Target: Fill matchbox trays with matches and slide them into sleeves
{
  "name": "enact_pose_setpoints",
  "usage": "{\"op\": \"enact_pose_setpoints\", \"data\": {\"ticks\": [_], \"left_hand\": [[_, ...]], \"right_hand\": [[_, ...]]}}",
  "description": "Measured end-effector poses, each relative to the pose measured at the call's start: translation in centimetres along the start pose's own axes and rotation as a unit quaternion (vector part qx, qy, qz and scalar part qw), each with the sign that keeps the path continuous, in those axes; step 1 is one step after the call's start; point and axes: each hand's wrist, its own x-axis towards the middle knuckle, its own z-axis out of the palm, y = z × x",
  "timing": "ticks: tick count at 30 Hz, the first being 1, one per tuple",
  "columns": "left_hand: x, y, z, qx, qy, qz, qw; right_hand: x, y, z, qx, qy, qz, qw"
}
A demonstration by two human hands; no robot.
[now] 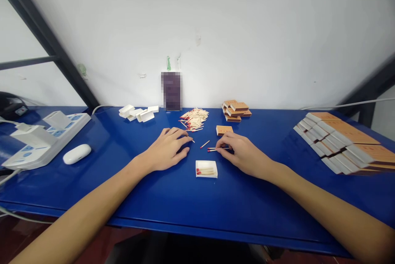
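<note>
My right hand [239, 153] pinches matches [212, 149] between thumb and fingertips, their red heads pointing left. My left hand [168, 149] rests low over the table with thumb and index finger apart, and one match tip [193, 141] shows at its fingertips. Between the hands a single loose match [205, 144] lies on the blue surface. Just in front of them sits a white matchbox tray [206, 175], partly filled with matches whose heads face left. Beyond lies a heap of red-headed matches [197, 118].
A matchbox sleeve [224, 129] lies beyond my right hand, with several stacked matchboxes [236, 110] behind. White empty trays [138, 113] lie at the back left. Rows of matchboxes [345, 140] stand right. A power strip [46, 140] and white case [77, 154] are left.
</note>
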Motion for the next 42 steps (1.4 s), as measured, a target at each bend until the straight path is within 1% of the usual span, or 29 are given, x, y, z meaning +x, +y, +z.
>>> {"op": "enact_pose_setpoints", "data": {"ticks": [5, 9, 12, 15, 17, 20, 23, 27, 32, 35, 39, 42], "left_hand": [[0.5, 0.6, 0.0, -0.010, -0.003, -0.010, 1.000], [1.0, 1.2, 0.0, -0.022, -0.001, -0.005, 1.000], [1.2, 1.6, -0.1, -0.012, -0.007, 0.013, 1.000], [1.2, 1.8, -0.2, -0.001, -0.006, 0.023, 1.000], [1.2, 1.9, -0.1, 0.002, -0.006, 0.023, 1.000], [1.3, 1.8, 0.0, -0.013, -0.010, 0.018, 1.000], [1.4, 2.0, -0.1, -0.042, -0.013, 0.017, 0.999], [1.4, 2.2, -0.1, -0.063, -0.020, 0.027, 0.997], [1.5, 2.3, 0.1, -0.073, -0.020, 0.037, 0.996], [1.6, 2.3, 0.1, -0.086, -0.024, 0.034, 0.995], [1.7, 2.5, -0.1, -0.144, -0.011, 0.054, 0.988], [1.5, 2.6, -0.4, -0.190, 0.010, 0.077, 0.979]], "right_hand": [[0.6, -0.9, 0.9, 0.027, 0.003, -0.023, 0.999], [1.1, -1.0, 1.7, 0.044, 0.026, -0.027, 0.998], [1.0, -0.7, 1.9, 0.025, 0.046, -0.023, 0.998], [0.7, -0.3, 1.7, -0.023, 0.050, -0.004, 0.998], [0.5, -0.1, 1.4, -0.045, 0.046, 0.020, 0.998], [0.3, 0.3, 1.1, -0.046, 0.036, 0.043, 0.997], [0.3, 0.3, 1.0, -0.025, 0.023, 0.034, 0.999], [0.5, -0.2, 1.2, 0.000, 0.009, 0.015, 1.000], [0.5, -0.9, 1.2, 0.019, 0.022, 0.015, 0.999], [0.5, -1.0, 1.2, 0.020, 0.011, 0.015, 1.000], [0.6, -1.3, 1.0, 0.045, -0.016, 0.023, 0.999], [0.7, -1.3, 0.6, 0.068, -0.031, 0.029, 0.997]]}}
